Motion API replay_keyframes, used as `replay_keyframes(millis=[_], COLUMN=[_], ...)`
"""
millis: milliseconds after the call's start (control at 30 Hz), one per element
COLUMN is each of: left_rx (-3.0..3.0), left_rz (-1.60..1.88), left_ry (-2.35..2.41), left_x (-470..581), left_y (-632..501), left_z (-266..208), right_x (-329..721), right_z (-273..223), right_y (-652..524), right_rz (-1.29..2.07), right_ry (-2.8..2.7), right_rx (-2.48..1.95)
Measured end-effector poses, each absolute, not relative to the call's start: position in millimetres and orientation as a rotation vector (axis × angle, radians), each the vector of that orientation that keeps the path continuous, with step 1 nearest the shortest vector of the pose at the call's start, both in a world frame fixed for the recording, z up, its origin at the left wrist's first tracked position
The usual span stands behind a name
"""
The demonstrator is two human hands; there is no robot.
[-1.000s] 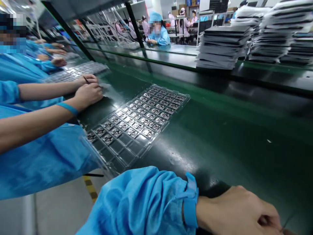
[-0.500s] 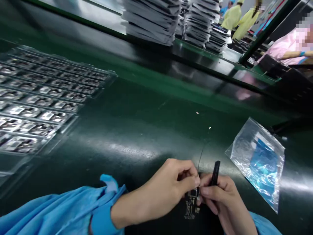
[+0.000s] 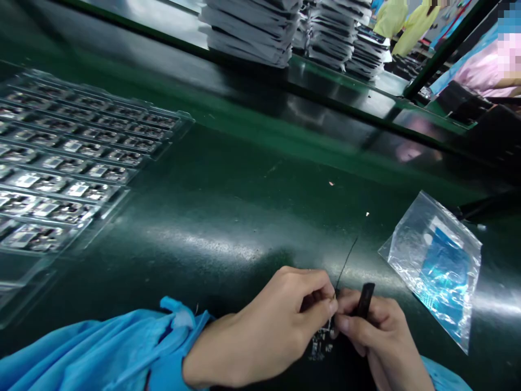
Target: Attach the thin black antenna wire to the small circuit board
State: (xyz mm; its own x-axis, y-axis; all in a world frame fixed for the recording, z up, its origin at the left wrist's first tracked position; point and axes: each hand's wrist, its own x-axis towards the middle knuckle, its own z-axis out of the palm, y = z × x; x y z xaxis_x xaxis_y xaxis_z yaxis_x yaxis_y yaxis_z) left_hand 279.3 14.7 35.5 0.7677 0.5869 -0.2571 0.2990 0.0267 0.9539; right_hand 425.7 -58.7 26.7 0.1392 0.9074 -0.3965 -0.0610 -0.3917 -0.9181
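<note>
My left hand (image 3: 280, 323) is closed in a pinch, thumb against forefinger, at the lower end of a thin black wire (image 3: 347, 262) that sticks up past the fingertips. My right hand (image 3: 378, 331) meets it fingertip to fingertip and is closed round a flat black stick-like tool (image 3: 366, 300), whose upper end juts out above the thumb. Just below the joined fingertips is a small circuit board (image 3: 321, 345), partly covered by both hands. Its edge lies against the right fingers. The exact contact between wire and board is hidden.
Clear plastic trays (image 3: 77, 157) with rows of circuit boards lie at the left. A clear bag (image 3: 442, 271) with blue content is at the right. Behind runs a shelf with stacked grey sheets (image 3: 250, 32). White scraps (image 3: 367, 214) dot the dark green table. People are beyond.
Both hands have shifted slightly right with the tool. The wire's free end now leans further right. The board looks dimmer and more covered. The camera view has moved a little.
</note>
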Motion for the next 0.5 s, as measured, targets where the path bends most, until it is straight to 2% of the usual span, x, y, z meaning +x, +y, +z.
replay_keyframes(millis=[133, 367, 500], left_rx=[1.628, 1.635, 1.678], left_rz=[0.310, 0.313, 0.306], left_ry=[0.742, 0.739, 0.793], left_x=[281, 281, 287], left_y=[12, 14, 9], left_z=[34, 33, 31], right_x=[425, 426, 435], right_z=[25, 26, 18], right_y=[-61, -58, -68], right_rz=[1.282, 1.352, 1.213], right_ry=[-0.961, -0.898, -1.104], right_rx=[-1.540, -1.607, -1.656])
